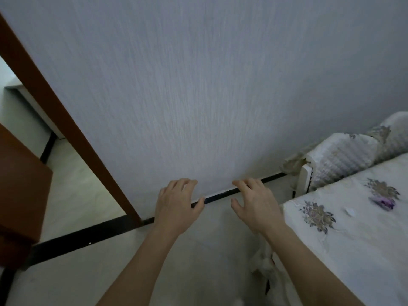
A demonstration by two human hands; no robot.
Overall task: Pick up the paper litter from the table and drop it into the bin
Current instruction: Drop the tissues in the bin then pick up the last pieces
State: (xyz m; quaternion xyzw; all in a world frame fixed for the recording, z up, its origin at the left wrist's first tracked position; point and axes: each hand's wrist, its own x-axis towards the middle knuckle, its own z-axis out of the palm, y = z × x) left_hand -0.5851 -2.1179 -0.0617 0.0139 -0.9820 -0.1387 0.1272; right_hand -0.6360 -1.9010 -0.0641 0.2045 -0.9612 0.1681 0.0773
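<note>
Both hands, left and right, hover empty and spread; paper scrap on the bench at three o'clock risks being overlooked; no bin in view.

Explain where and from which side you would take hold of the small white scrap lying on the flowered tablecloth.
Pinch the small white scrap at its raised edge, coming from above with the right hand, the nearer one. It appears to lie flat and thin on the tablecloth, so a fingertip pinch would probably suit it better than a full grasp. Both hands are open and empty.
</note>
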